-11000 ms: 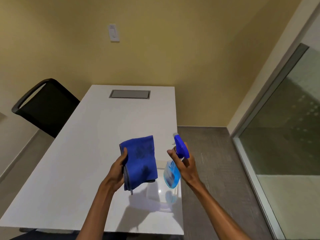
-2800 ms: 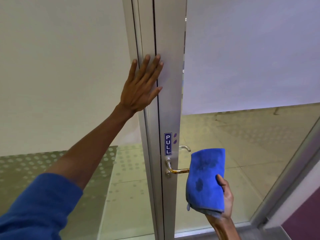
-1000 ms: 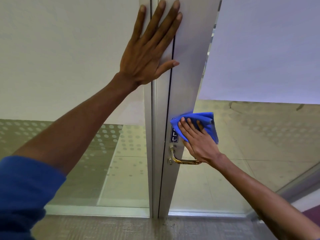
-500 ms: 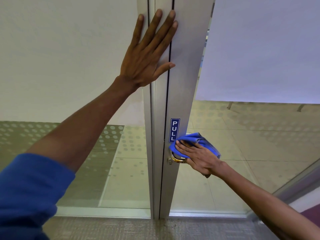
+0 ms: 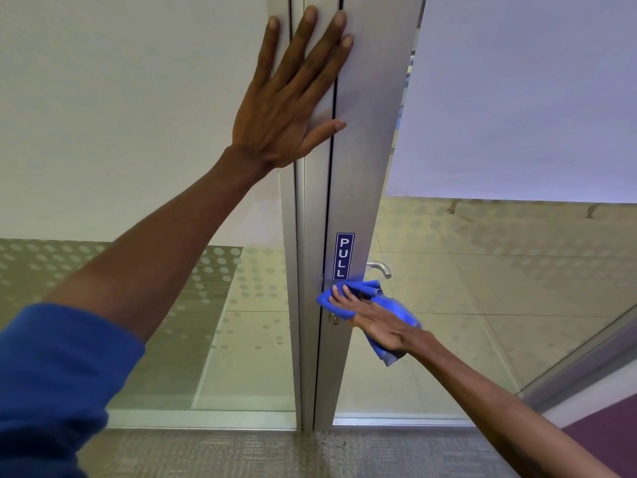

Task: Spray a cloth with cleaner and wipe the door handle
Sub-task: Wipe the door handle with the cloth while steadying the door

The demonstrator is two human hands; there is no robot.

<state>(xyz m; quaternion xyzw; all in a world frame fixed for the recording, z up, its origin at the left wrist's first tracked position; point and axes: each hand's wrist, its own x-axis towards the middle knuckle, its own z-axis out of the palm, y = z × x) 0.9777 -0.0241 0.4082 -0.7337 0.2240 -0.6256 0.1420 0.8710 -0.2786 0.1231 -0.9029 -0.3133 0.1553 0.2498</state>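
Observation:
A blue cloth is pressed against the aluminium door frame just below a blue PULL sticker. My right hand lies flat over the cloth and holds it over the near door handle, which is hidden under it. A silver handle on the far side of the glass shows just above the cloth. My left hand is spread flat, fingers apart, high on the frame across the door's gap. No spray bottle is in view.
Frosted glass panels with dotted bands flank the frame on both sides. Grey carpet runs along the bottom. A second metal frame slants at the lower right, with a purple surface beside it.
Over the last second my right hand slid the cloth down from over the PULL sticker to the handle below it. My left hand has stayed flat on the frame.

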